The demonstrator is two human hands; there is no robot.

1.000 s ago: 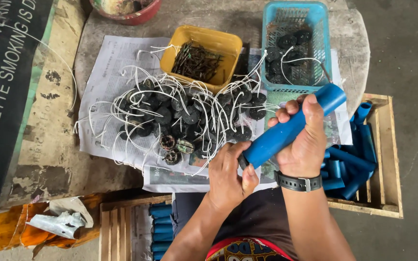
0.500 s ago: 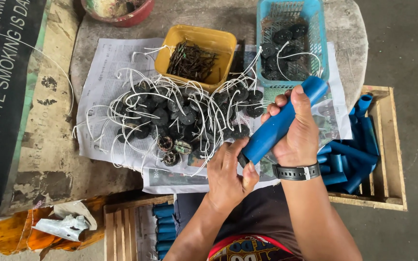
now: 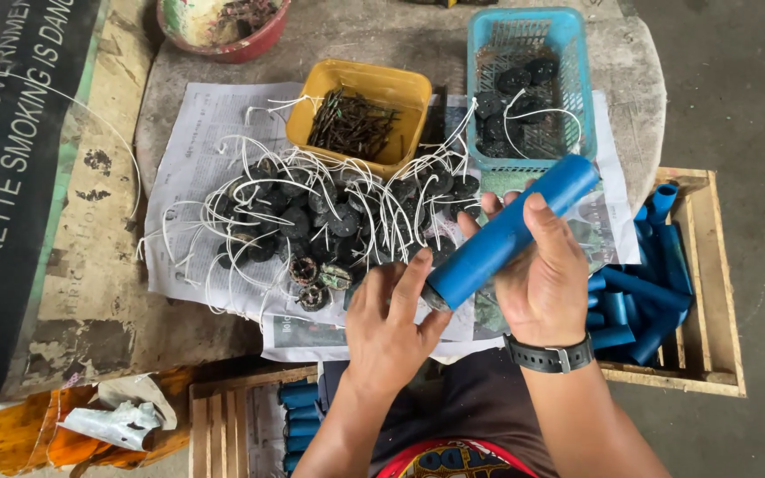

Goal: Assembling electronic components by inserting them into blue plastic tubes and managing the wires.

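Right hand grip wrapped around blue tube, long axis slanting up-right above tabletop; left hand fingers spread, touching tube's lower open end, nearer

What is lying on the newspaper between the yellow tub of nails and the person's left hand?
In the head view, a heap of black discs with white wires covers the newspaper between the yellow tub and the left hand.
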